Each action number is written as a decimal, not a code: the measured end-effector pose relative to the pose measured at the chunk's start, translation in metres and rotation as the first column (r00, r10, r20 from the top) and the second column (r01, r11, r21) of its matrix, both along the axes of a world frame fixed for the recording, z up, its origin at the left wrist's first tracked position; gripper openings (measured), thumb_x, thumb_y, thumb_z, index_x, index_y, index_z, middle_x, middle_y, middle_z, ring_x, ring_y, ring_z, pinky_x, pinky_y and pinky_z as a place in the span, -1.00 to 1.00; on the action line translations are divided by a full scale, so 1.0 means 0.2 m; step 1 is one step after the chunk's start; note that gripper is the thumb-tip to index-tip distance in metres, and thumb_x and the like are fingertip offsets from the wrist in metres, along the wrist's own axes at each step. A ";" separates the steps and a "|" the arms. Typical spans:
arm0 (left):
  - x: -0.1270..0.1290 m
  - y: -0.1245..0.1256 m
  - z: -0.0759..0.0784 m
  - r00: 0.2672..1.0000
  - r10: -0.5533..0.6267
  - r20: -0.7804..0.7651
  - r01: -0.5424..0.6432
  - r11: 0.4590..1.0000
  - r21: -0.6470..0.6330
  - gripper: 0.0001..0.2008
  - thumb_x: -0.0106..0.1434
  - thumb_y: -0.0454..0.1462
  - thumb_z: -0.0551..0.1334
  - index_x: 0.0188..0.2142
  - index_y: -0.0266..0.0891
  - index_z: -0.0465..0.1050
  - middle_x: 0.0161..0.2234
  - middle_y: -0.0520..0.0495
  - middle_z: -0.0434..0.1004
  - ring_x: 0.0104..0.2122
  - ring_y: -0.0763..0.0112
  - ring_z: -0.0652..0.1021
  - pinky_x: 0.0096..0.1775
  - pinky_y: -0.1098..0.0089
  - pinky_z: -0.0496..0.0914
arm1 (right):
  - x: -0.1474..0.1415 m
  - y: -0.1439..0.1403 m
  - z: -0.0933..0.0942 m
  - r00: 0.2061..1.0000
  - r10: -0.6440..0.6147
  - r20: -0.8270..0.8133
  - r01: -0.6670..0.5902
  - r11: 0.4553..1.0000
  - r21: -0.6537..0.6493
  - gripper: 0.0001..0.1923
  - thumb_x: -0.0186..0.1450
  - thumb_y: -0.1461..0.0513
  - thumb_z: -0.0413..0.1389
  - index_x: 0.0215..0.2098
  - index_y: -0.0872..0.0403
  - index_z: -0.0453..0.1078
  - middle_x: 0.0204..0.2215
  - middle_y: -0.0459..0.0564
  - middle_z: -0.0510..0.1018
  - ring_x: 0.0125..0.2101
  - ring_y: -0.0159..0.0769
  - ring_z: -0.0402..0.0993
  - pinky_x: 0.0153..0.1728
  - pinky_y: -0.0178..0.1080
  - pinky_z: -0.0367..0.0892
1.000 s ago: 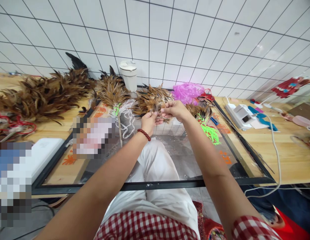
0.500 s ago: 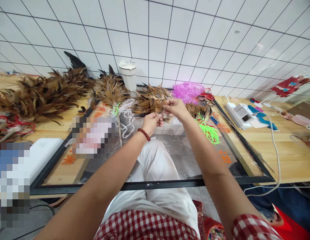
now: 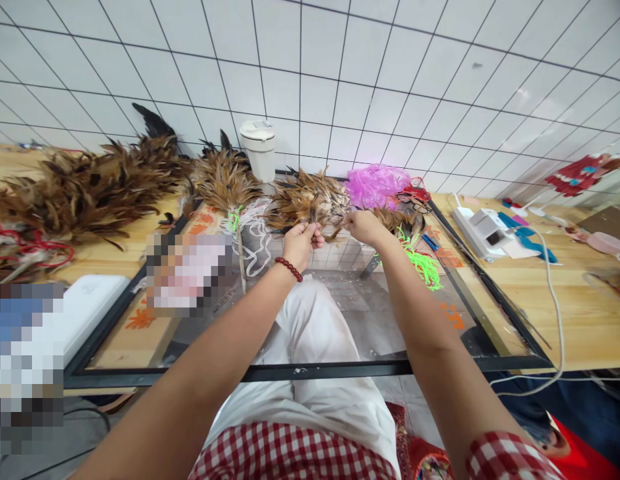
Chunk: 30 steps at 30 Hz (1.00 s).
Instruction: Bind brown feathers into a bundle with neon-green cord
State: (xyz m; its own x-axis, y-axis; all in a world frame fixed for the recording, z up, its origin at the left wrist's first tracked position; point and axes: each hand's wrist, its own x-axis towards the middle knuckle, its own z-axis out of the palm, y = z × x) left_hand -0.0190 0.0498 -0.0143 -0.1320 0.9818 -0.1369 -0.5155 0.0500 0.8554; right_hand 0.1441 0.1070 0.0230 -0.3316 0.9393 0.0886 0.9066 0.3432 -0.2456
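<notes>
My left hand (image 3: 303,243), with a beaded bracelet at the wrist, is closed in a pinch on a brown feather whose dark end shows above the fingers. My right hand (image 3: 365,227) is closed a short way to the right; a thin, curved brown feather (image 3: 333,235) reaches toward its fingertips. Right behind both hands lies a pile of brown feathers (image 3: 303,197) with pale fluff on its right side. More feathers (image 3: 397,220) lie beyond my right hand. To the left, a feather duster (image 3: 225,179) has green string tied round its neck and a stick handle (image 3: 241,260).
A black-framed glass panel (image 3: 320,371) lies under the work. A white cup (image 3: 260,150) and pink plastic bag (image 3: 377,185) stand by the wall. Green cord (image 3: 423,267) and white string (image 3: 257,247) flank the hands. Left is a large feather heap (image 3: 90,193); right, a white power strip (image 3: 473,230).
My right hand has drawn away from my left, to the right and slightly down, uncovering pale fluff in the pile. The left hand stays almost in place. The view has shifted slightly.
</notes>
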 end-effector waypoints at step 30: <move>-0.01 0.01 0.00 0.998 -0.003 0.059 0.003 1.000 0.009 -0.88 0.18 -0.32 0.27 -0.44 -0.34 0.39 -0.60 0.10 0.34 -0.65 0.65 0.38 -0.55 0.56 0.27 | -0.01 0.02 -0.02 0.977 0.045 -0.209 -0.011 0.987 0.160 -0.75 0.14 0.36 0.08 -0.28 0.09 0.57 -0.35 0.00 0.61 -0.29 -0.26 0.49 -0.17 -0.25 0.32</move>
State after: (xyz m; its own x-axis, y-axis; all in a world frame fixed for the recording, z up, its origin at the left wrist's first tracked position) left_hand -0.0206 0.0510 -0.0148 -0.1209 0.9833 -0.1358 -0.5647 0.0443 0.8241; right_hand 0.1428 0.1114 0.0187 -0.3150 0.8987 0.3050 0.8293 0.4170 -0.3720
